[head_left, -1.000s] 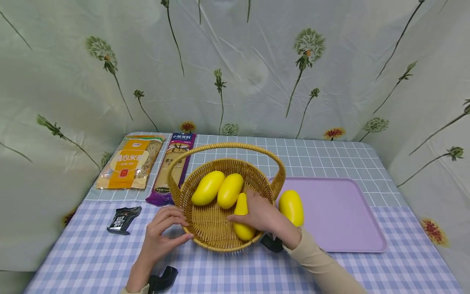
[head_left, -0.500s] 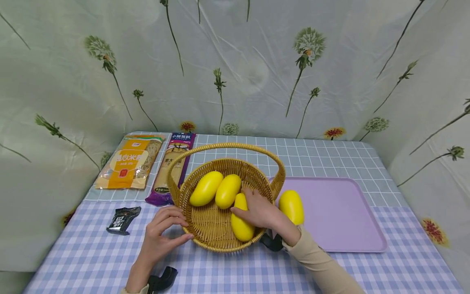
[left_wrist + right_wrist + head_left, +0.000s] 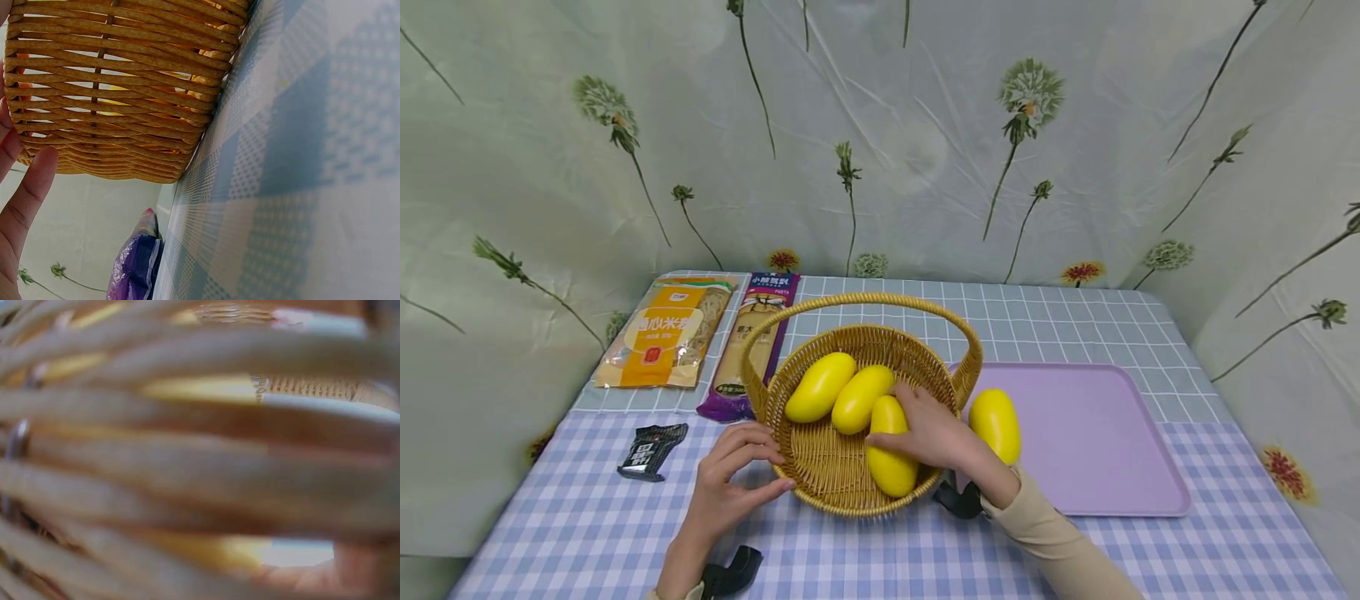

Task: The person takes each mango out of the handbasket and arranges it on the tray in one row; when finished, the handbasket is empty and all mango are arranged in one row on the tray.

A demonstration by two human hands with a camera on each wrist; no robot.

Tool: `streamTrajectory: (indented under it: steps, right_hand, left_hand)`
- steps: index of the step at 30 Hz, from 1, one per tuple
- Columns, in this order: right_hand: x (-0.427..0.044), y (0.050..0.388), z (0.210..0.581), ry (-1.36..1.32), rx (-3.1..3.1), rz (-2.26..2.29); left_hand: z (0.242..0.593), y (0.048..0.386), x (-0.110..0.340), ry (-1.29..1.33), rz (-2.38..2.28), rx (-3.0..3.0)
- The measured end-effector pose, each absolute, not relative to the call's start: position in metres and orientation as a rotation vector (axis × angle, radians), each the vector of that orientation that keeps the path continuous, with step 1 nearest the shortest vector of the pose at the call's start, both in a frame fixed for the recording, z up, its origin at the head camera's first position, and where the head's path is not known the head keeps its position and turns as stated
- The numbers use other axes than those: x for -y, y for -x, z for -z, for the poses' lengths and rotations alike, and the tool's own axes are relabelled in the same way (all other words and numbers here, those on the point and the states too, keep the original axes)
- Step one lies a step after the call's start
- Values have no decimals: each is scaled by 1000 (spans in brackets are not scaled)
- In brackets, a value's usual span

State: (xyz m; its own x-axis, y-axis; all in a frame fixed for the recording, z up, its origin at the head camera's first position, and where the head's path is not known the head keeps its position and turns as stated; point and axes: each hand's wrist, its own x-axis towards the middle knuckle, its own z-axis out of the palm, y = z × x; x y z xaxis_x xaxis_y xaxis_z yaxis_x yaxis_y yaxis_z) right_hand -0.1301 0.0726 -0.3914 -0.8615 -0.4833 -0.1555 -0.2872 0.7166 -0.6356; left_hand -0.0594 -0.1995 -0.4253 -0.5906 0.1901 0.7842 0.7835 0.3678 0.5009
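Observation:
In the head view a wicker basket (image 3: 827,471) with a tall handle holds three yellow mangoes. My right hand (image 3: 928,429) reaches over the basket's right rim and grips the rightmost mango (image 3: 891,475), thumb across its top. Beside it lie the middle mango (image 3: 862,398) and the left mango (image 3: 822,387). My left hand (image 3: 730,475) holds the basket's left rim between thumb and fingers; the left wrist view shows its thumb at the wicker wall (image 3: 112,94). Wicker strands fill the right wrist view, blurred.
A fourth mango (image 3: 995,423) lies at the left side of a lilac tray (image 3: 1097,442). Left of the basket are a purple pasta pack (image 3: 752,350), an orange food bag (image 3: 662,333) and a small black packet (image 3: 652,451). A floral curtain (image 3: 925,108) hangs behind the table.
The gripped mango has shifted slightly left and toward the front of the basket with my right hand around it. The middle mango has moved left and tilted. My left hand has stayed still.

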Motion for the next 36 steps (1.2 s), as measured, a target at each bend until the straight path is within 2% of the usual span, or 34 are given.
streamTrajectory:
  steps: [14,36]
  right_hand:
    - [-76,119,388,764,-2493,956]
    - [-85,102,384,598,-2534,1526]
  left_hand:
    - [426,59,200,837,1220,2012]
    - [427,62,200,873,1218,1955]
